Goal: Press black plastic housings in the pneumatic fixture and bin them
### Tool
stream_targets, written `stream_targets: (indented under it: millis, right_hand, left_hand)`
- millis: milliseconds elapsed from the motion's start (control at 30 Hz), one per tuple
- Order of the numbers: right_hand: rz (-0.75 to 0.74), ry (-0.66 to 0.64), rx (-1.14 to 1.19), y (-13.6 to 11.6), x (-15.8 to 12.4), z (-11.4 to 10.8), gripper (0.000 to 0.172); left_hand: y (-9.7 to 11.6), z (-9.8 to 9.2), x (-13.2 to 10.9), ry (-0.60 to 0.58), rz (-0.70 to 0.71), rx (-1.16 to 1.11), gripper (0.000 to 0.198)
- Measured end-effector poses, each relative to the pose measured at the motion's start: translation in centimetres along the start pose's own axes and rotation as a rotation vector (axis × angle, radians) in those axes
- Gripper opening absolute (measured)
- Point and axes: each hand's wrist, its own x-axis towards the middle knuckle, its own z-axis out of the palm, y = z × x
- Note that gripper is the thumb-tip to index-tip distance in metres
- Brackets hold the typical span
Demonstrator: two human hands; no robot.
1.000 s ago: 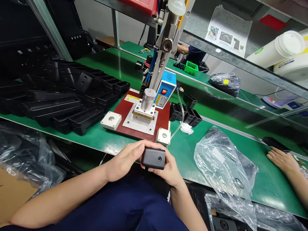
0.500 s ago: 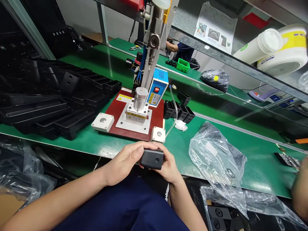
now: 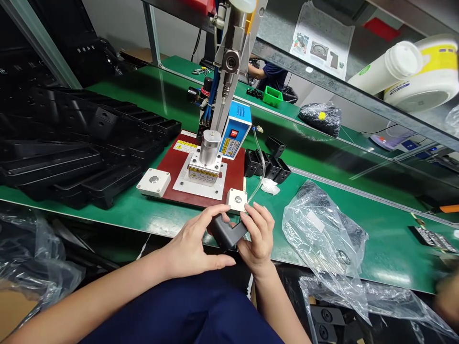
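Observation:
A black plastic housing [image 3: 227, 234] with an angular notch is held in front of my body, just over the bench's front edge. My right hand [image 3: 257, 236] pinches its right end between thumb and fingertips. Around the left end, my left hand [image 3: 191, 243] is loosely spread: the thumb stretches out below, clear of the part, and the fingers reach along its far side. Whether those fingers touch it is partly hidden. Just beyond the hands sits a white button box [image 3: 236, 199] on the red-brown base of a press [image 3: 210, 148].
Long black plastic parts [image 3: 71, 157] are piled at left. A second button box [image 3: 154, 182] stands at the base's left corner. Small black housings [image 3: 267, 165] and crumpled white tissue [image 3: 270, 186] lie right of the press. A clear plastic bag [image 3: 322, 229] covers the bench further right. Another person's blurred hand [image 3: 448, 296] is at far right.
The black housing has been turned, so its notched side now shows instead of its flat end. My left thumb has come off it, and my right hand has shifted to its right end.

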Motion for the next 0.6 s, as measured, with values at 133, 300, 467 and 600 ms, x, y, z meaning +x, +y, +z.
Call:
stream_targets:
  millis: [133, 300, 467, 600]
  right_hand:
    - [0.002, 0.01, -0.029, -0.4, 0.5, 0.1, 0.068]
    - [0.029, -0.054, 0.178, -0.2, 1.4, 0.7, 0.064]
    - [0.14, -0.122, 0.416, 0.1, 4.1, 2.0, 0.057]
    - [0.134, -0.074, 0.505, 0.6, 8.5, 3.1, 0.055]
  left_hand:
    - [-0.6, 0.2, 0.0, 0.11, 0.115, 0.085, 0.072]
    - [-0.8, -1.0, 0.2, 0.242, 0.003, -0.111, 0.039]
    - [-1.4, -3.0, 1.6, 0.36, -0.095, -0.395, 0.034]
    - [-0.8, -4.9, 4.2, 0.491, -0.015, -0.375, 0.033]
